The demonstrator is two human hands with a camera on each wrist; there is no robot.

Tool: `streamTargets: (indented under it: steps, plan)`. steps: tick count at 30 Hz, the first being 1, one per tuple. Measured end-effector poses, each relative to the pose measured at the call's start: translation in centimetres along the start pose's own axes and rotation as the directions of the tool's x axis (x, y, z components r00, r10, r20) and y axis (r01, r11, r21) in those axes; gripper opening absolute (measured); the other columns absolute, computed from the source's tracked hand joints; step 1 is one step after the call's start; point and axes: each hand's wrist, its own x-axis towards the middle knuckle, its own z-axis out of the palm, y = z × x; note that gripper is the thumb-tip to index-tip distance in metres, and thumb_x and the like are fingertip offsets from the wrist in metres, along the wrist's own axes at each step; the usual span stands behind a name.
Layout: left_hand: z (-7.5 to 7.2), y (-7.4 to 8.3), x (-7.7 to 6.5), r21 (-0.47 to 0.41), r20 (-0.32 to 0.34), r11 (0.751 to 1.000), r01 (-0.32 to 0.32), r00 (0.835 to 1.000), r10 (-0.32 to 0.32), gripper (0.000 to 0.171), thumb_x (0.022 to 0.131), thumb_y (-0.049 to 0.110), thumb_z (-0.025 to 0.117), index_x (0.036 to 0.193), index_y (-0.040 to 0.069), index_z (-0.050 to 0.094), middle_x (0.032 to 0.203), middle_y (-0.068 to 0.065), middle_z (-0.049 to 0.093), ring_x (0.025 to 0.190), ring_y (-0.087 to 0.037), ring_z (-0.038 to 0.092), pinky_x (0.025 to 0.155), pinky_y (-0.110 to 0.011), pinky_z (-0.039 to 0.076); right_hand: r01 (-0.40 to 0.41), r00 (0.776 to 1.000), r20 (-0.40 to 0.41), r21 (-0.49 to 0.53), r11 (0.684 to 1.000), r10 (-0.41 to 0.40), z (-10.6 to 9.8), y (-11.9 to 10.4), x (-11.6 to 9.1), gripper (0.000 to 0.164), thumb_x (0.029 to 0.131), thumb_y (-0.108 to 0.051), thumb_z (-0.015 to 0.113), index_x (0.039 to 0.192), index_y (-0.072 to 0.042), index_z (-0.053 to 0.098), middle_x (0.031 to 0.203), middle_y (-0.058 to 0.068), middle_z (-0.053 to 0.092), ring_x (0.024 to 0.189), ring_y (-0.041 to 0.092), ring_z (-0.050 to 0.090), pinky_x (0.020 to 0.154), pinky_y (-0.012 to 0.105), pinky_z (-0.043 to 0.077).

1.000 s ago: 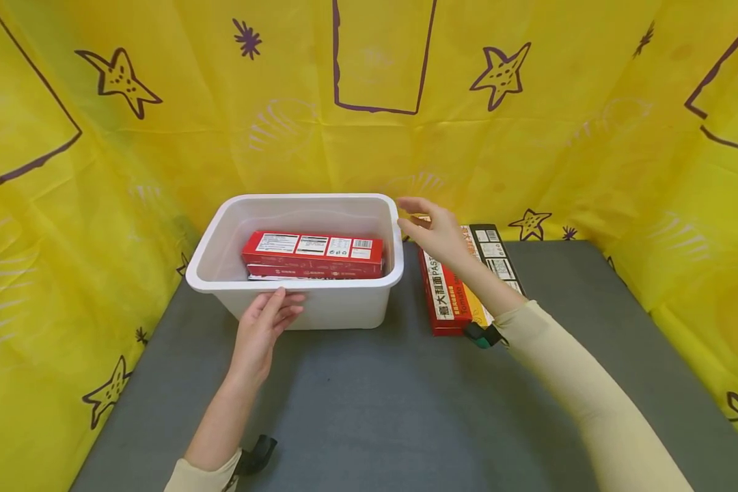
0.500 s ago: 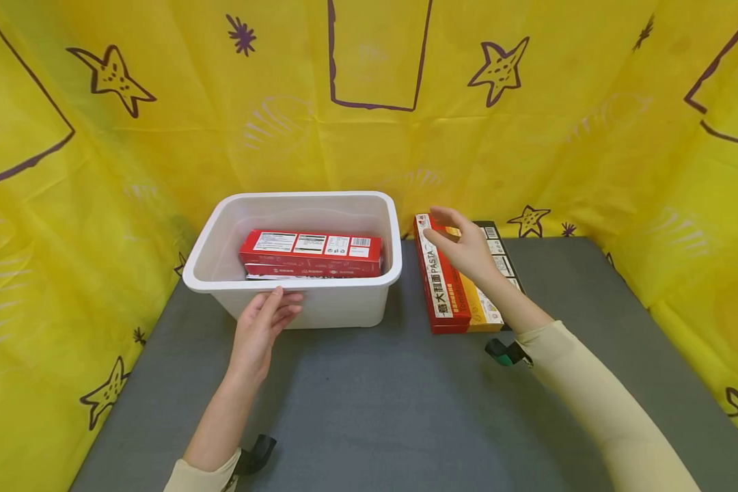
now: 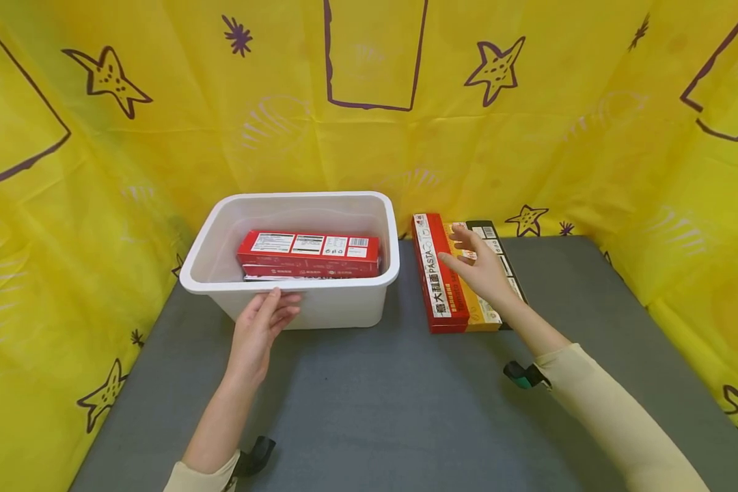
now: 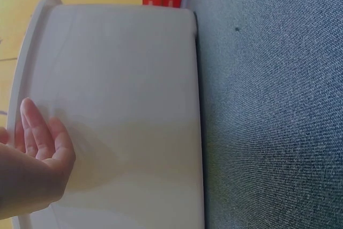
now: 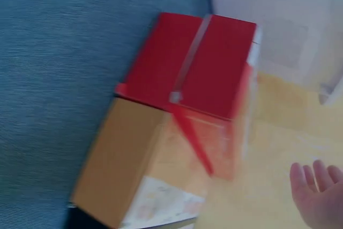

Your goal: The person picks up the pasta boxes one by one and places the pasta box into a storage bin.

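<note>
My left hand [image 3: 258, 335] holds the front rim of a white plastic tub [image 3: 344, 307], with the thumb up at the lip and the fingers beneath it. Inside the tub lie red boxes [image 3: 307, 253], with white label panels on the upper one. To the right, my right hand [image 3: 482, 270] hovers over a group of pasta boxes, its fingers loosely bent around nothing. These are a red pasta box [image 3: 433, 273], a yellow-orange box [image 3: 482, 318] beside it and a black box [image 3: 498, 239], partly hidden by the hand. In the right wrist view, the red box [image 5: 193, 63] shows its end face.
A dark grey cloth [image 3: 369, 410] covers the table. Yellow sheets [image 3: 369, 150] with starfish drawings hang behind and at both sides, close to the tub and boxes. A narrow gap separates tub and boxes.
My right hand has moved away from the tub's right rim, rightward and nearer to me, over the pasta boxes. The left hand keeps its place on the front rim.
</note>
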Motion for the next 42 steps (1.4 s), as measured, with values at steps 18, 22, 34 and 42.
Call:
streamTargets:
  steps: [18, 22, 34, 42]
  plan:
    - [-0.1, -0.1, 0.1, -0.004, -0.006, 1.000, 0.010, 1.000, -0.010, 0.026, 0.100, 0.032, 0.055, 0.103, 0.007, 0.060, 0.093, 0.003, 0.073, 0.082, -0.010, 0.068, 0.089, -0.026, 0.052, -0.117, 0.993, 0.000, -0.037, 0.993, 0.117, 1.1, 3.8, -3.9, 0.087, 0.084, -0.030, 0.078, 0.149, -0.001, 0.028, 0.147, 0.021, 0.036, 0.129, 0.037, 0.040, 0.106, 0.052, 0.038]
    - [-0.1, -0.2, 0.1, -0.007, -0.002, 1.000, 0.009, 1.000, -0.009, 0.026, 0.101, 0.032, 0.054, 0.103, 0.007, 0.060, 0.093, 0.004, 0.073, 0.083, -0.010, 0.068, 0.089, -0.026, 0.052, -0.130, 0.991, -0.011, -0.034, 0.991, 0.130, 1.5, 4.2, -4.5, 0.089, 0.083, -0.029, 0.079, 0.148, 0.000, 0.027, 0.146, 0.021, 0.035, 0.128, 0.037, 0.039, 0.107, 0.052, 0.037]
    - [0.0, -0.2, 0.0, 0.002, 0.002, 1.000, 0.005, 1.000, -0.005, 0.028, 0.101, 0.032, 0.054, 0.105, 0.005, 0.060, 0.094, 0.003, 0.073, 0.084, -0.011, 0.068, 0.089, -0.026, 0.052, -0.168, 0.986, 0.008, -0.018, 0.986, 0.169, 2.7, 5.0, -5.8, 0.093, 0.081, -0.029, 0.081, 0.149, -0.001, 0.024, 0.147, 0.020, 0.033, 0.127, 0.039, 0.047, 0.099, 0.049, 0.046]
    - [-0.1, -0.2, 0.1, -0.002, 0.000, 1.000, 0.008, 1.000, -0.008, 0.027, 0.101, 0.031, 0.054, 0.105, 0.005, 0.059, 0.093, 0.003, 0.073, 0.084, -0.011, 0.068, 0.089, -0.027, 0.052, -0.140, 0.990, -0.026, -0.155, 0.978, 0.138, 3.6, 5.2, -6.3, 0.103, 0.074, -0.036, 0.085, 0.149, 0.000, 0.024, 0.144, 0.019, 0.037, 0.124, 0.034, 0.044, 0.100, 0.049, 0.040]
